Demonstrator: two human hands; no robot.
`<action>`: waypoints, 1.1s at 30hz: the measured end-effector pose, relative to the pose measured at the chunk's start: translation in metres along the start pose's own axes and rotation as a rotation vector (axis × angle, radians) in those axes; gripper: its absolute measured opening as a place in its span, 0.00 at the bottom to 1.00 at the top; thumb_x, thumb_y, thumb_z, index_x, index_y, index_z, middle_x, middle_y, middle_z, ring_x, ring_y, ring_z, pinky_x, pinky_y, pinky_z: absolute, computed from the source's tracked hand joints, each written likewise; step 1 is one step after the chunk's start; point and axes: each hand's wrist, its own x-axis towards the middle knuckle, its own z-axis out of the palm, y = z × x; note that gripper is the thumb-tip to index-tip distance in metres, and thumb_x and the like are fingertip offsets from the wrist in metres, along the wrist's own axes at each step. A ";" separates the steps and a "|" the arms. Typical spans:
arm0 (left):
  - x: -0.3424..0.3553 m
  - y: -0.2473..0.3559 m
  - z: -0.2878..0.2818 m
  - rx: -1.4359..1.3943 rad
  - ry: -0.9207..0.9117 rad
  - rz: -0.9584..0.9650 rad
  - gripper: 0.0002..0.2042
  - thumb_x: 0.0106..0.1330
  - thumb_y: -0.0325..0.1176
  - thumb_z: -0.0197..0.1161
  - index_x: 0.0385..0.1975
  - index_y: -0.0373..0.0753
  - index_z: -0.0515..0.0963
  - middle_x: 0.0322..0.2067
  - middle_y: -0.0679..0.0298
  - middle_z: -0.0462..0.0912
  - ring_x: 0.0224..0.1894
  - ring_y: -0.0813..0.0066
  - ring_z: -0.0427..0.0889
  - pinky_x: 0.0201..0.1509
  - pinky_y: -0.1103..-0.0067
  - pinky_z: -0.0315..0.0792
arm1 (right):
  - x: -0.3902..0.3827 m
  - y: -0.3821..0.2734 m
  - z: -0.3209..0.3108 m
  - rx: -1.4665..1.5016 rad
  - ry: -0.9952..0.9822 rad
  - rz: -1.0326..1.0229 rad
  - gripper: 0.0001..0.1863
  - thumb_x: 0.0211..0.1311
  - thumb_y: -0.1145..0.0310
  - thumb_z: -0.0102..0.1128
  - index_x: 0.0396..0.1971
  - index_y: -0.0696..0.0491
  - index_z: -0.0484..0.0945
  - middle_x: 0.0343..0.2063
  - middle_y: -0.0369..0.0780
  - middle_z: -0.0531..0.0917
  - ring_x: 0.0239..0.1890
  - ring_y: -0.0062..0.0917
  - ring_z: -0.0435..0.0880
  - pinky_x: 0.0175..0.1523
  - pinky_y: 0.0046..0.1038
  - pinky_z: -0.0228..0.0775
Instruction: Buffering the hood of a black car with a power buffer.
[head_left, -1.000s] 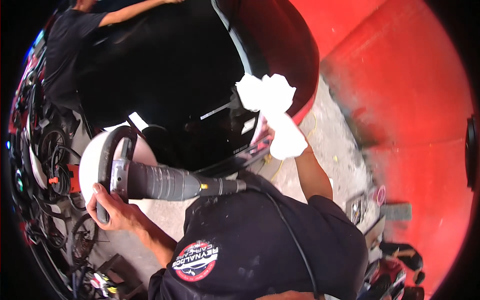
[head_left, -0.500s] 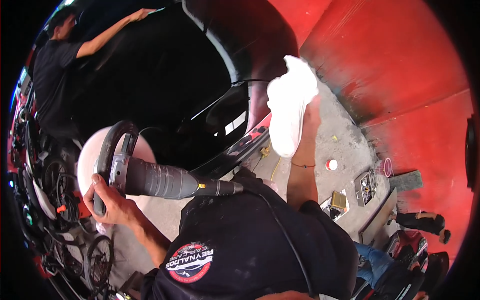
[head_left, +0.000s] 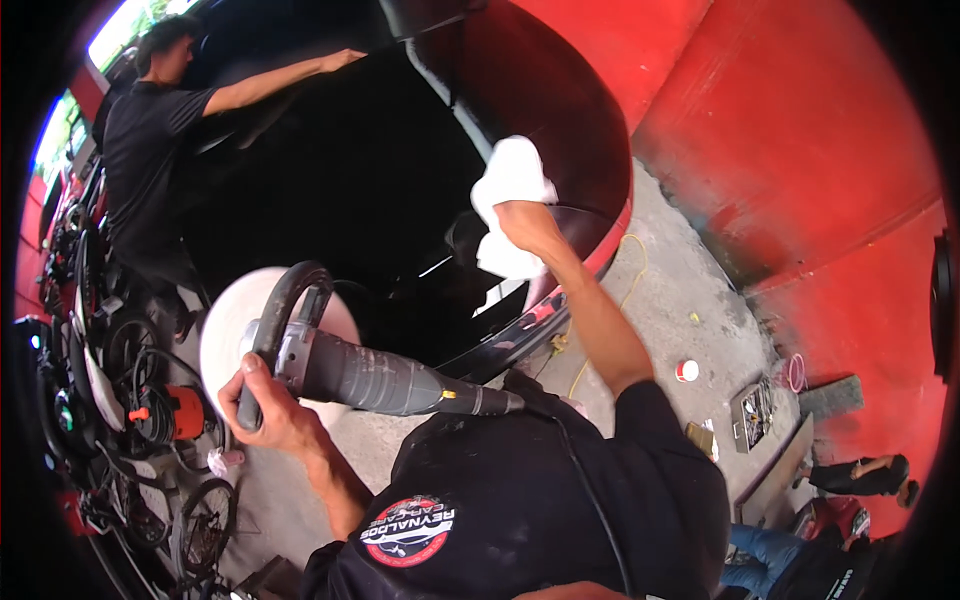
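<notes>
A grey power polisher point(head_left: 375, 378) with a large white round pad point(head_left: 226, 318) is held against my front. My left hand point(head_left: 275, 408) is closed around its black loop handle point(head_left: 262, 365), and a black cord point(head_left: 580, 470) runs from it over my dark shirt. My right hand point(head_left: 530, 226) grips a crumpled white cloth point(head_left: 516, 172). That cloth is over the glossy black car point(head_left: 320, 190), near its rounded corner; whether it touches the paint I cannot tell.
Across the car at the left, a person point(head_left: 150, 160) reaches an arm over it. Bicycles point(head_left: 207, 525) and an orange machine point(head_left: 185, 412) crowd the left side. To the right are a small white-and-red tub point(head_left: 687, 371), an open toolbox point(head_left: 752, 415) and a red wall point(head_left: 800, 150).
My right hand has swung left with the cloth, from above the floor by the car to over the car body. My left hand keeps its hold on the polisher.
</notes>
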 end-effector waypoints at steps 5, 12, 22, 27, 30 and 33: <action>-0.004 -0.001 -0.011 -0.046 0.052 -0.024 0.08 0.67 0.27 0.68 0.30 0.33 0.76 0.27 0.65 0.80 0.28 0.83 0.76 0.34 0.88 0.69 | 0.026 0.044 0.071 0.692 -0.481 0.619 0.24 0.71 0.63 0.46 0.59 0.65 0.68 0.54 0.56 0.79 0.57 0.46 0.80 0.62 0.41 0.71; -0.011 -0.015 -0.015 0.037 0.191 -0.037 0.07 0.65 0.25 0.68 0.31 0.32 0.76 0.30 0.62 0.81 0.33 0.80 0.80 0.41 0.84 0.75 | 0.069 0.033 0.032 1.744 -0.091 0.807 0.17 0.75 0.70 0.44 0.60 0.58 0.67 0.53 0.46 0.80 0.57 0.35 0.80 0.62 0.39 0.75; -0.012 -0.024 -0.018 0.114 0.150 -0.035 0.08 0.66 0.28 0.69 0.29 0.34 0.76 0.28 0.66 0.79 0.31 0.83 0.75 0.38 0.85 0.70 | 0.132 0.024 -0.098 2.243 0.113 0.660 0.17 0.75 0.69 0.42 0.55 0.62 0.70 0.47 0.50 0.80 0.47 0.40 0.82 0.55 0.39 0.78; -0.008 -0.008 -0.008 0.039 0.148 -0.007 0.09 0.65 0.30 0.70 0.27 0.35 0.77 0.24 0.71 0.76 0.25 0.89 0.68 0.28 0.88 0.58 | 0.126 -0.081 -0.276 1.827 -0.025 0.268 0.30 0.68 0.51 0.56 0.55 0.63 0.72 0.46 0.48 0.81 0.44 0.36 0.83 0.52 0.35 0.79; -0.005 -0.009 -0.015 0.085 0.138 -0.031 0.09 0.66 0.31 0.70 0.28 0.34 0.77 0.25 0.70 0.78 0.26 0.88 0.70 0.30 0.88 0.60 | 0.070 -0.165 -0.243 0.042 0.521 -0.105 0.40 0.62 0.41 0.57 0.55 0.67 0.70 0.54 0.51 0.76 0.57 0.38 0.77 0.65 0.35 0.71; 0.002 -0.012 -0.012 0.070 0.100 0.000 0.09 0.65 0.31 0.71 0.28 0.34 0.79 0.26 0.70 0.79 0.27 0.88 0.71 0.31 0.89 0.63 | 0.024 -0.177 -0.238 0.101 0.161 -0.112 0.38 0.62 0.45 0.58 0.56 0.66 0.70 0.54 0.50 0.76 0.56 0.36 0.77 0.64 0.33 0.71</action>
